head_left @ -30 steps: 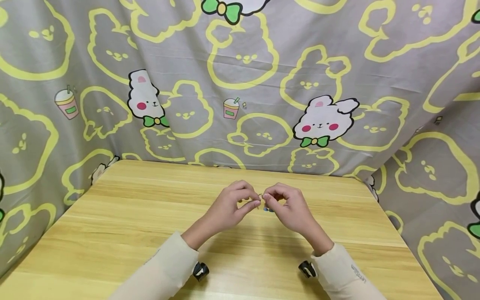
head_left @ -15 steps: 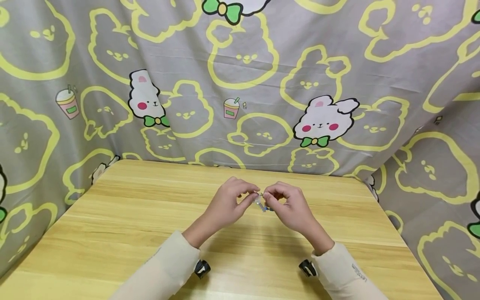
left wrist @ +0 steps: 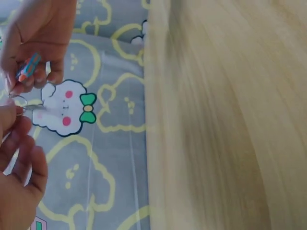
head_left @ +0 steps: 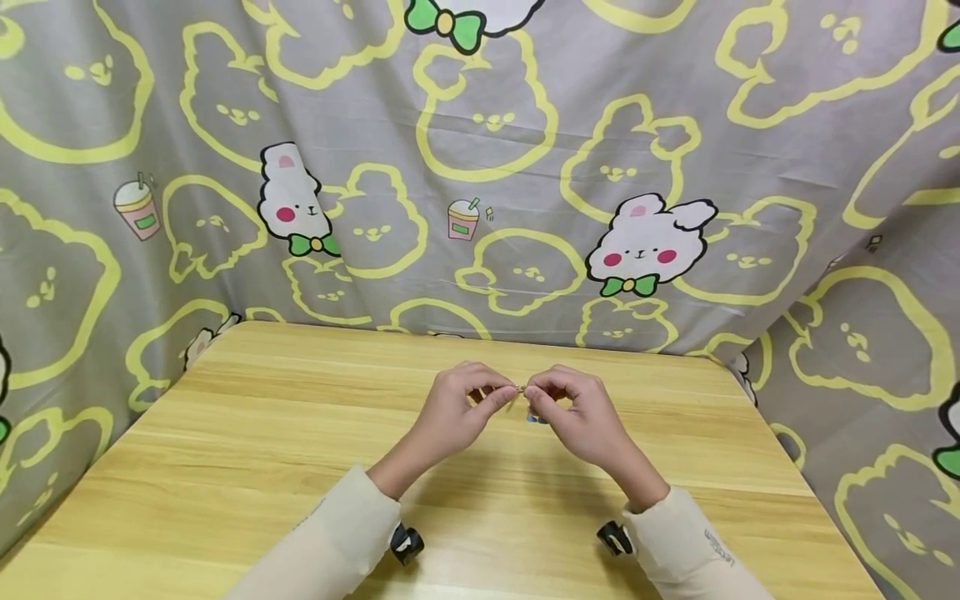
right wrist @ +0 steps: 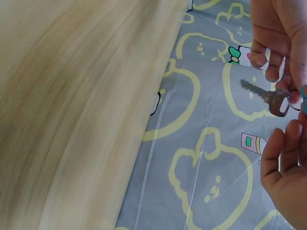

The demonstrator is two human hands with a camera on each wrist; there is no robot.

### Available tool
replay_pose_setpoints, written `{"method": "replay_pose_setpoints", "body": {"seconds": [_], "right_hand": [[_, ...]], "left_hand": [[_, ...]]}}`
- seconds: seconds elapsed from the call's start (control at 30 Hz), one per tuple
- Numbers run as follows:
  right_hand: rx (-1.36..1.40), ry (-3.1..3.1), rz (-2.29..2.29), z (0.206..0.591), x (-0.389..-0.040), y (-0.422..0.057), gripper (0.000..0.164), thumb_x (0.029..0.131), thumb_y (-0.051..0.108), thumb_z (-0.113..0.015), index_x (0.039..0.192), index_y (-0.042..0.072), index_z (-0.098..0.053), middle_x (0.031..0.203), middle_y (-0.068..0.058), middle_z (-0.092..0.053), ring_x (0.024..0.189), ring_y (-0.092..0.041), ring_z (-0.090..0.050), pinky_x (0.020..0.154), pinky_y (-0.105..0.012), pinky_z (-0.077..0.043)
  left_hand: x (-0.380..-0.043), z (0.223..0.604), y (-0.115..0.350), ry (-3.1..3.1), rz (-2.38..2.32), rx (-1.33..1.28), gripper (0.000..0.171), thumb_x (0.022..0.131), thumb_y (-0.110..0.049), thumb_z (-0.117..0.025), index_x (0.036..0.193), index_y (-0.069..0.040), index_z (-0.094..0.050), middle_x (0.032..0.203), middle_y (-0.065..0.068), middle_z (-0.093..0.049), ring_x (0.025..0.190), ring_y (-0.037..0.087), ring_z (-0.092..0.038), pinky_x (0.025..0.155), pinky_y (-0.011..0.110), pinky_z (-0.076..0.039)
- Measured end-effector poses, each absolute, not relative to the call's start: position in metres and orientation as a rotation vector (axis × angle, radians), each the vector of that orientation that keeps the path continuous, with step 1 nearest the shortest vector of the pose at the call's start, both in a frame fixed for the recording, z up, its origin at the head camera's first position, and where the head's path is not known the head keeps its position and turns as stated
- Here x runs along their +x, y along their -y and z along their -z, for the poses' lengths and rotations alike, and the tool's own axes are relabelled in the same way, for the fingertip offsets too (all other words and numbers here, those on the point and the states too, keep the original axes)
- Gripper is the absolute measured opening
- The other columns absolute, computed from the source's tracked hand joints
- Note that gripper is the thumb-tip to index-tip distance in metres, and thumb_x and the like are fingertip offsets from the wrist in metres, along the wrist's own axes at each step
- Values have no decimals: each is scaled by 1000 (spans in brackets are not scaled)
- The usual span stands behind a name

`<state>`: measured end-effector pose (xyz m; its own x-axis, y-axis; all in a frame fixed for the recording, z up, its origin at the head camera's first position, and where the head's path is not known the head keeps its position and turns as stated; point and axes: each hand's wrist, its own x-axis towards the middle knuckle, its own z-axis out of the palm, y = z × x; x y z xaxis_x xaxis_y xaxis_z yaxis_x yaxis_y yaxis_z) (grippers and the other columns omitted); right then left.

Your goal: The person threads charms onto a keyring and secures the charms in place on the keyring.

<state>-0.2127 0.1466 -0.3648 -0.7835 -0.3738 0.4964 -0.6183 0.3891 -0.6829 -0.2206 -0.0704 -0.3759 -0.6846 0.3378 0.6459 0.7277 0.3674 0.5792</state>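
Both hands met in the air over the table (head_left: 225, 450), a little past its middle toward twelve o'clock in the head view. The left hand (head_left: 459, 410) reached in from eight o'clock and the right hand (head_left: 581, 417) from four, their fingertips almost touching. Between them was a thin metal key ring (head_left: 521, 389); each hand pinched it with thumb and fingertips, though just where the left fingertips gripped it was too small to tell. A key (right wrist: 266, 97) was on the ring, its toothed blade pointing to ten o'clock in the right wrist view, clear of the fingers. A small blue-and-orange trinket (left wrist: 29, 67) showed against the right hand, at five o'clock from the ring in the head view; its shape was blurred. Pale sleeves (head_left: 330, 533) covered both forearms, the right one printed with dark lettering, and a black device (head_left: 407, 543) sat on the inner side of each cuff. Grey cloth (head_left: 517, 275) with yellow outlines and white rabbits ran around the table from nine o'clock through twelve to three.
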Motion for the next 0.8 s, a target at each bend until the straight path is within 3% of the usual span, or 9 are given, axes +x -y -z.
{"method": "replay_pose_setpoints", "body": {"seconds": [0.27, 0.53, 0.8], "right_hand": [[861, 2390, -1377, 363, -212, -146, 14, 104, 19, -64, 97, 16, -76, 84, 4, -68, 73, -13, -66, 67, -35, -57], [858, 2385, -1394, 366, -214, -146, 13, 103, 18, -64, 96, 16, -75, 83, 5, -68, 74, -13, -66, 68, -35, -58], [871, 2392, -1348, 366, -214, -143, 13, 102, 18, -66, 96, 13, -76, 84, 6, -69, 74, -12, -65, 67, -33, -57]], "left_hand": [[-221, 367, 68, 2128, 883, -999, 10, 98, -13, -70, 103, -9, -77, 93, -3, -75, 79, 9, -60, 68, 24, -51], [-218, 371, 65, 2209, 1025, -940, 8, 100, -9, -67, 105, -8, -74, 83, -4, -68, 74, 8, -56, 64, 27, -51], [-222, 368, 66, 2081, 275, -1049, 5, 94, -9, -74, 91, -13, -73, 84, -3, -69, 76, 14, -60, 67, 25, -49]]}}
